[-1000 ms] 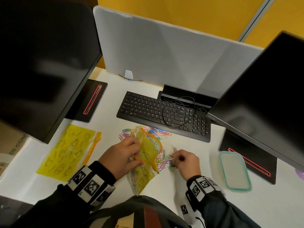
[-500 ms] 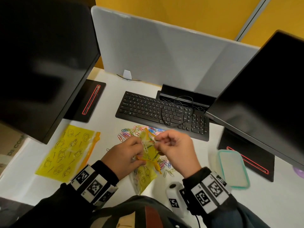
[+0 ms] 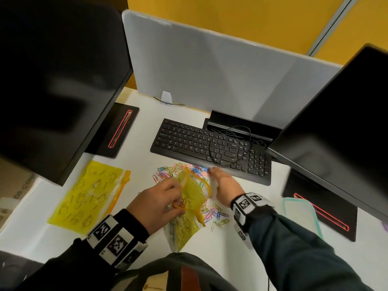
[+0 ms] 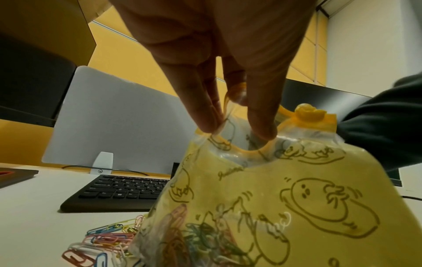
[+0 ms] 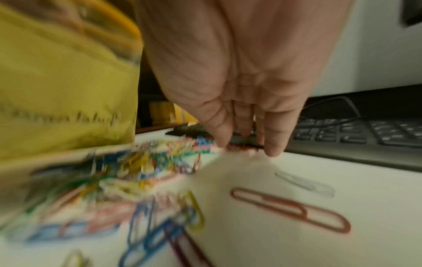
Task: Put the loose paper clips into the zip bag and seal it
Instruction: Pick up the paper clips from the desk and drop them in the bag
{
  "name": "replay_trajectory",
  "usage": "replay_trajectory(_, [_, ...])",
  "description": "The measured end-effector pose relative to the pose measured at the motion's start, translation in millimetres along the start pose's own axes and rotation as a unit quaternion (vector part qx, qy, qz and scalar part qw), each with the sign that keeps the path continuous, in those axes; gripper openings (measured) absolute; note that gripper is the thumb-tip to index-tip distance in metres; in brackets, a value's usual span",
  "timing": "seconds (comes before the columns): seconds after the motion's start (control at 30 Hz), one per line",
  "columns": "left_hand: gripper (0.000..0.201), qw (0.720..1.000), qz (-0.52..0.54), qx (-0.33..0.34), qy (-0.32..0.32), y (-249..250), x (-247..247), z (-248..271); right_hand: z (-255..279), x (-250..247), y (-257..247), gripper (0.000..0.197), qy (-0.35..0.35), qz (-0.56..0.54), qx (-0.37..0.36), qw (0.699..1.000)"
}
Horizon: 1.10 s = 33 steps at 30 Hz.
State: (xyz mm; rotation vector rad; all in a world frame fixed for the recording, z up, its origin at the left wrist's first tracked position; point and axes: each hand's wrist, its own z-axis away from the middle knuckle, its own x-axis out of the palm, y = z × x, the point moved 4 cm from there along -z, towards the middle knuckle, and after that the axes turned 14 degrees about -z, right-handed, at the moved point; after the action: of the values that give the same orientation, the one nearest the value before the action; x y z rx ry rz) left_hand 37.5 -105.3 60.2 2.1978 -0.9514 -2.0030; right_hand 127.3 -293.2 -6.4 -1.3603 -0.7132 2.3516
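Bag: the yellow zip bag (image 3: pixel 190 203) is held just above the desk (image 3: pixel 262 234), mouth up and gaping, its lower part resting near the person's body; coloured clips are seen through its film in the left wrist view.
Left grip: the rim of the bag is pinched by the left hand (image 3: pixel 156 203); thumb and fingertips (image 4: pixel 262 126) are pressed together on the orange zip strip, so the mouth is kept open beside the grip.
Right grip: the right hand (image 3: pixel 225 185) is spread, fingers straight and pointed down at the far clips; nothing is seen held, though the view is blurred.
Clips: the loose paper clips (image 3: pixel 214 214) are scattered on the desk on both sides of the bag, some beyond the left grip toward the keyboard (image 3: pixel 210 145), some just beside the right wrist.
Handling of clips: they are judged light, thin and slippery on the smooth desk; single ones are best pinched at a raised loop, and tangles are best scooped or raked together with flat fingers.
Handling of bag: the film is judged soft and limp; it will likely collapse if the rim is let go, so hold is best kept on the stiffer zip strip.
Slider: the orange slider (image 4: pixel 309 112) sits at one end of the strip, to the right of the left grip, and is judged the place to take hold for sealing.
Risk: clips may be spilled if the mouth is tipped.
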Motion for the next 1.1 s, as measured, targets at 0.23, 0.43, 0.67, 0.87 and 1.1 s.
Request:
replay_trajectory(0.23, [0.041, 1.0, -0.006, -0.021, 0.005, -6.2, -5.6, 2.2, -1.6, 35.8, 5.8, 0.072, -0.074, 0.058, -0.018, 0.995])
replay_trajectory(0.43, [0.027, 0.999, 0.004, -0.032, 0.01, -12.8, -9.0, 5.1, -21.8, 25.3, -15.4, 0.054, -0.011, 0.023, -0.068, 0.997])
replay_trajectory(0.67, [0.026, 0.999, -0.015, -0.042, -0.004, -15.9, -11.0, 14.5, -51.3, 64.1, -10.5, 0.065, -0.112, 0.102, -0.058, 0.987])
replay_trajectory(0.87, [0.026, 0.999, -0.009, -0.037, 0.016, -19.1, -8.2, 12.2, 3.8, 33.1, 4.5, 0.048, -0.037, -0.062, -0.078, 0.994])
replay_trajectory(1.1, [0.028, 0.999, 0.005, -0.04, 0.015, -21.1, -2.8, 9.6, 47.4, 33.5, 49.7, 0.127, -0.087, 0.013, 0.025, 0.996])
